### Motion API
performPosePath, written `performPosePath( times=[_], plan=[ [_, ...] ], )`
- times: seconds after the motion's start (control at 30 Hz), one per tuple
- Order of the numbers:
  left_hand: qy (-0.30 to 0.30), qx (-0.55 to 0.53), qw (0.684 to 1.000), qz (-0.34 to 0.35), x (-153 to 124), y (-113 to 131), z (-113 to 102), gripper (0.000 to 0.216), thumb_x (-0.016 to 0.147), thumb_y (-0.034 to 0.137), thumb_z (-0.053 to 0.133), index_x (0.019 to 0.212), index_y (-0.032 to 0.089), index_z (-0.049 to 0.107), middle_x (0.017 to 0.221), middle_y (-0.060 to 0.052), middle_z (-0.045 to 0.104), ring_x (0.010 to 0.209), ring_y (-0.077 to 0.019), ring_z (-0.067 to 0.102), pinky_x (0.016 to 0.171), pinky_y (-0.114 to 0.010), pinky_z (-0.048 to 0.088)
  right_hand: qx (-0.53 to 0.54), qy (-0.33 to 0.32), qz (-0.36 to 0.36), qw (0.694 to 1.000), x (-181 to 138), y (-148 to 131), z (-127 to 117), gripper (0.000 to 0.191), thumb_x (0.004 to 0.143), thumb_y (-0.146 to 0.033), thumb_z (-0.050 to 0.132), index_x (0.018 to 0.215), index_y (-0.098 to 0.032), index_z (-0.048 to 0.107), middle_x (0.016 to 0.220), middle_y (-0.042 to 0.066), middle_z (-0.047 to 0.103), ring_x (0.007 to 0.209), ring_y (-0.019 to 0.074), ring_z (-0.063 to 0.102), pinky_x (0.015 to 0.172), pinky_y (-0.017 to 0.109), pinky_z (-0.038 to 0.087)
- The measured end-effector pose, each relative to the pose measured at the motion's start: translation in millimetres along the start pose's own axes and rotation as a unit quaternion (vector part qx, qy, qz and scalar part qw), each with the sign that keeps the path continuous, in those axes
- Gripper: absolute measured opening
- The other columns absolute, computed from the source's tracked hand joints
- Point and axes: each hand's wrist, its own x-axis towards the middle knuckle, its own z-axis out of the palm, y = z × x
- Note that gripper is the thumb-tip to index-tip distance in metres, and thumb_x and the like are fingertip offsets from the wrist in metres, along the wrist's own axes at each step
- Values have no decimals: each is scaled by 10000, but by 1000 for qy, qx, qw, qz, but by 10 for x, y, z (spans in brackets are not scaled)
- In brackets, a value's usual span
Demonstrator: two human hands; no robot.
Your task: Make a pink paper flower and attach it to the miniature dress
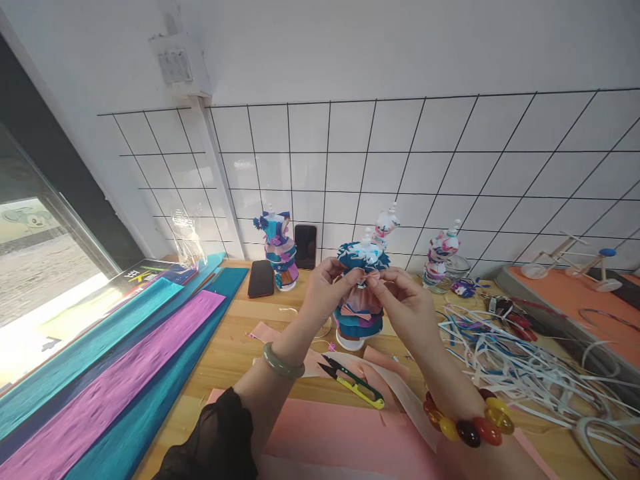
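My left hand [327, 287] and my right hand [405, 303] are raised over the wooden table, both pinched on a small pink paper bow [370, 276]. The bow sits against the waist of a small mannequin doll [361, 293] dressed in teal and pink paper ruffles on a white base. Yellow-handled thread snips [356, 385] lie on pink paper [345, 433] just below my hands. A green bangle is on my left wrist and a beaded bracelet on my right.
Long teal and purple crepe paper sheets [115, 380] lie at left. Two phones [261, 278] and another dressed doll [280, 250] stand at the back; two more dolls [441, 257] at right. Tangled white paper strips [520, 367] and an orange tray [575, 300] fill the right.
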Motion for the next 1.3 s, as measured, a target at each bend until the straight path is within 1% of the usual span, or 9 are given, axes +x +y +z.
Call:
performPosePath(
  times=[0.1, 0.23, 0.4, 0.7, 0.77, 0.87, 0.97, 1.13, 1.3],
  plan=[
    [-20, -2, 1000, -3, -8, 26, 18, 271, 660, 316, 705, 842, 161, 578, 831, -23, 619, 782, -130, 578, 728, -262, 438, -7, 9, 6, 1000, 5, 10, -12, 124, 773, -324, 608, 785, -205, 639, 868, 33, 565, 786, 153, 556, 610, 258, 456],
    [-43, -6, 999, 4, -16, 38, 46, 369, 604, 252, 744, 900, 166, 542, 910, -38, 606, 865, -147, 572, 759, -266, 435, -13, 11, 15, 1000, 8, 1, -37, 152, 774, -343, 603, 800, -201, 648, 870, 41, 584, 796, 164, 562, 649, 281, 470],
    [-29, 15, 999, 17, -16, 29, 54, 274, 643, 213, 696, 842, 165, 513, 876, -27, 577, 811, -125, 560, 718, -241, 432, -14, 10, 23, 1000, 8, -3, -43, 171, 764, -367, 607, 799, -205, 651, 867, 41, 595, 756, 160, 566, 616, 281, 475],
    [-27, 9, 1000, -9, -17, 57, 25, 207, 678, 224, 640, 843, 171, 527, 818, -16, 590, 772, -132, 564, 693, -249, 428, -12, 11, 35, 999, 14, -43, -33, 253, 735, -449, 607, 778, -205, 656, 758, 34, 634, 688, 166, 587, 578, 288, 479],
    [-31, 1, 999, -13, -27, 71, 25, 215, 692, 268, 640, 850, 172, 529, 818, -18, 589, 754, -131, 563, 683, -252, 431, -12, 9, 36, 999, 14, -46, -37, 247, 736, -443, 609, 776, -204, 655, 761, 35, 634, 695, 168, 587, 581, 289, 479],
    [-39, 1, 999, -5, -43, 83, 33, 274, 677, 303, 673, 872, 170, 532, 865, -30, 591, 798, -139, 566, 710, -254, 435, -10, 4, 37, 999, 15, -41, -45, 229, 743, -423, 610, 787, -202, 653, 800, 44, 634, 712, 168, 583, 588, 289, 481],
    [-38, 17, 999, 9, -47, 74, 46, 319, 646, 285, 709, 878, 167, 525, 882, -35, 589, 813, -139, 564, 715, -247, 435, -6, -1, 39, 999, 16, -39, -45, 205, 759, -396, 603, 799, -200, 646, 842, 51, 626, 716, 159, 573, 592, 284, 482],
    [-9, 19, 1000, 10, -31, 47, 72, 285, 637, 248, 709, 834, 164, 521, 850, -30, 588, 808, -135, 567, 724, -247, 438, -6, -1, 42, 999, 10, -65, -23, 196, 758, -383, 608, 798, -195, 646, 828, 41, 602, 655, 135, 548, 547, 261, 465],
    [-12, 13, 1000, 14, -27, 39, 69, 287, 638, 227, 706, 855, 158, 531, 864, -34, 593, 842, -140, 568, 772, -267, 439, -16, 8, 34, 999, 6, -63, -18, 185, 756, -371, 614, 795, -194, 653, 853, 37, 593, 728, 146, 555, 598, 263, 455]
  ],
)
